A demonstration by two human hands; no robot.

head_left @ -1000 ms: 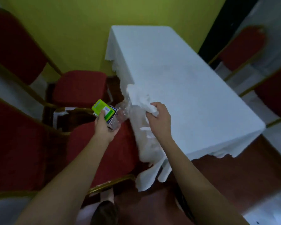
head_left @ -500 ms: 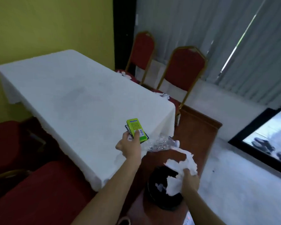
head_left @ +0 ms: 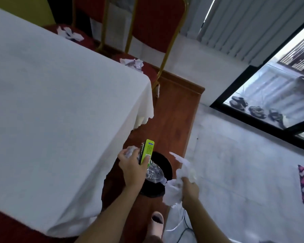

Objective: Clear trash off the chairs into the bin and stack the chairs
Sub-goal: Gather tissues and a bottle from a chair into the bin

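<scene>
My left hand grips a green carton and a crushed clear plastic bottle together, right above the black bin on the floor. My right hand clutches crumpled white tissue just right of the bin's rim. Two red chairs with gold frames stand beyond the table: the nearer chair has crumpled paper on its seat, and the farther chair carries more paper scraps.
A table under a white cloth fills the left. A brown wooden floor strip runs beside it, grey floor to the right. A glass door, vertical blinds, a white cable and my foot are also visible.
My view swung from the chairs on the left to the bin. Both hands carried their trash rightward and down, and now hang at the bin's opening.
</scene>
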